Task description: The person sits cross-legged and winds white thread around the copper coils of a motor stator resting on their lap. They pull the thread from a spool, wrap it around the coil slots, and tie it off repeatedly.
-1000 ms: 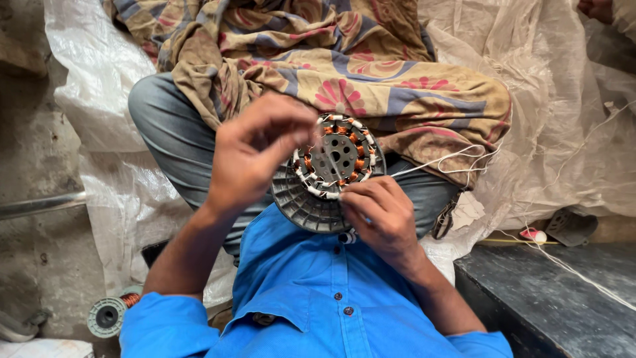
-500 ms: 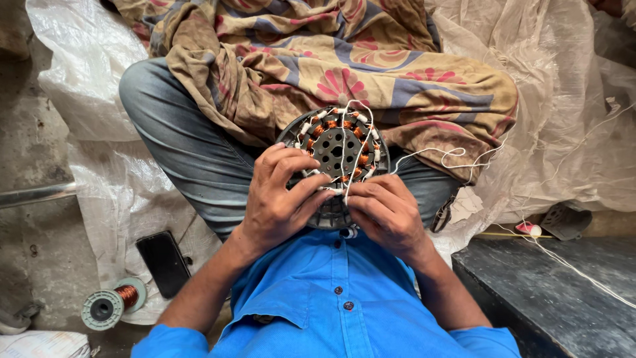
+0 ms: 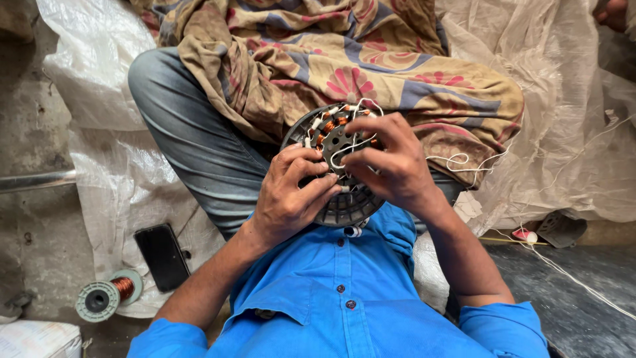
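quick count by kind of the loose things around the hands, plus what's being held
Round motor stator with copper coils, held in left hand and right hand: 1
White string: 1
Copper wire spool: 1
Black phone: 1
Floral cloth: 1
Total: 5

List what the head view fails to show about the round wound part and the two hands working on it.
- Motor stator: its middle and right side are covered by the left hand and right hand.
- White thread: too thin to tell where it ends among the copper coils.
- Right hand's fingertips: curled under, so their grip is hidden.
- Wire spool: too small to judge how much wire is on it.
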